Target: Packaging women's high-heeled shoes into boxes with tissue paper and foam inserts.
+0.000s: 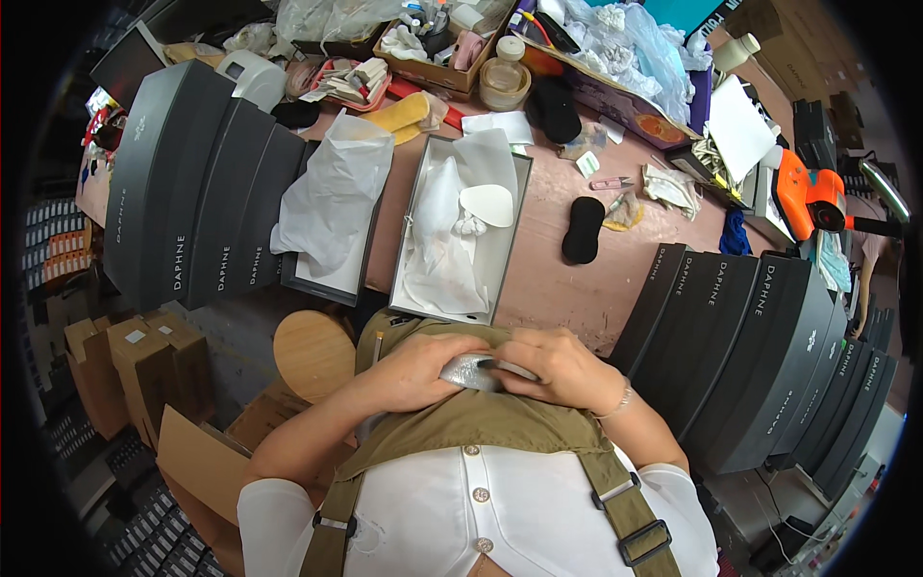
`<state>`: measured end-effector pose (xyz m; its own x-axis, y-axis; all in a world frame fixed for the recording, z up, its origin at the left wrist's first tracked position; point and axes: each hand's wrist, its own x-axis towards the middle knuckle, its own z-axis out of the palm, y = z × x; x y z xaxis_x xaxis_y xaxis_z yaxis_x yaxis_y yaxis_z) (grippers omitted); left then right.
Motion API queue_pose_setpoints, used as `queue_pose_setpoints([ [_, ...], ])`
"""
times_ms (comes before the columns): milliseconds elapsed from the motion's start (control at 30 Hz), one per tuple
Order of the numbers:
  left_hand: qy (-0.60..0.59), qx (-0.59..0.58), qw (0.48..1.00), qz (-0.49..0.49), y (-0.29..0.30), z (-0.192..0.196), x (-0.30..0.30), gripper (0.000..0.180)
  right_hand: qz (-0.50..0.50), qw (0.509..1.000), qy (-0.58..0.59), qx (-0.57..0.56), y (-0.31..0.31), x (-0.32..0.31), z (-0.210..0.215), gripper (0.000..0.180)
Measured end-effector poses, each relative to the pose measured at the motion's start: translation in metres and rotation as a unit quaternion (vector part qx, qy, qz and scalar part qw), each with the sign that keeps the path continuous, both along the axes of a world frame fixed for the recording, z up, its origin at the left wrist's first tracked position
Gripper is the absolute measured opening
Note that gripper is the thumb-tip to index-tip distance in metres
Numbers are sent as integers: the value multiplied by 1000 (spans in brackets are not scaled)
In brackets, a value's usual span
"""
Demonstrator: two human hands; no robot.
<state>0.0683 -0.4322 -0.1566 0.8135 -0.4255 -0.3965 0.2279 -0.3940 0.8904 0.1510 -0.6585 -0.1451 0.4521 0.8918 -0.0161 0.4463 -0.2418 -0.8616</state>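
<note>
Low in front of my apron, a glittery silver shoe [469, 372] is held between both hands, much of it covered by fingers. My left hand [423, 369] is closed around one end of it. My right hand [556, 365] is closed on the other end, its fingers curled over a pale edge beside a small dark spot. Just beyond the hands, on the table, lies an open shoe box [519, 192] lined with white tissue paper [444, 260]. Inside it are a white oval piece [487, 205] and a crumpled paper wad [469, 227].
Dark shoe boxes are stacked at left [154, 183] and right [750, 356]. Another box holds tissue [336, 183]. On the pink table [543, 288] lie a black sole-shaped pad [583, 231] and a cutter [611, 183]. An orange tool [808, 192] stands right; a round stool [313, 356] is left.
</note>
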Motion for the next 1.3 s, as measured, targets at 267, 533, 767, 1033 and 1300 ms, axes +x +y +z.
queue_pose_setpoints([
  [267,-73,-115,989,54,2,-7,-7,49,-151,980,132,-9,-21,5,1,20],
  [533,-21,-29,999,10,-4,-1,1,45,-130,981,138,34,-21,-19,-18,23],
  [767,-39,-17,999,19,-10,1,-1,36,-111,988,65,81,-19,-27,-30,21],
  [1033,-31,-29,999,19,-10,-4,2,32,-69,988,-43,128,13,-16,-26,24],
  [1300,12,-38,999,32,-9,-3,-1,34,-60,996,-2,63,-15,-20,-26,28],
])
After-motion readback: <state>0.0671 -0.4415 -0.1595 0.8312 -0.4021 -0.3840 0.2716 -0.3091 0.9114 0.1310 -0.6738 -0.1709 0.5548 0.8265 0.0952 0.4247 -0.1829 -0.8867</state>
